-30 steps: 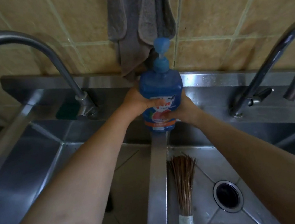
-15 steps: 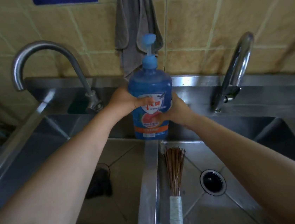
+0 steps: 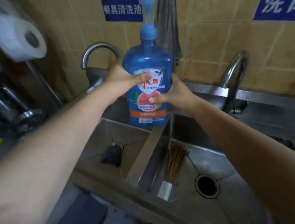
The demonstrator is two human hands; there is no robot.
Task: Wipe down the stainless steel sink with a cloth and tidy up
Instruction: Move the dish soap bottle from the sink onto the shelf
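Two-handed grip: left hand [image 3: 121,81], right hand [image 3: 177,94] clasp bottle [image 3: 147,60]; fingers probably curled behind.

Dim warm light, motion blur at left edge, wide-angle bending, soft focus

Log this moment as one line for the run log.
step: tidying | left-hand grip: on detergent bottle | right-hand grip: on detergent bottle | bottle: upright | brush: lying in right basin | grey cloth: hanging behind bottle

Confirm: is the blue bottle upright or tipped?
Upright. The bottle has its pump up and base down over the divider; left hand and right hand hold its sides.
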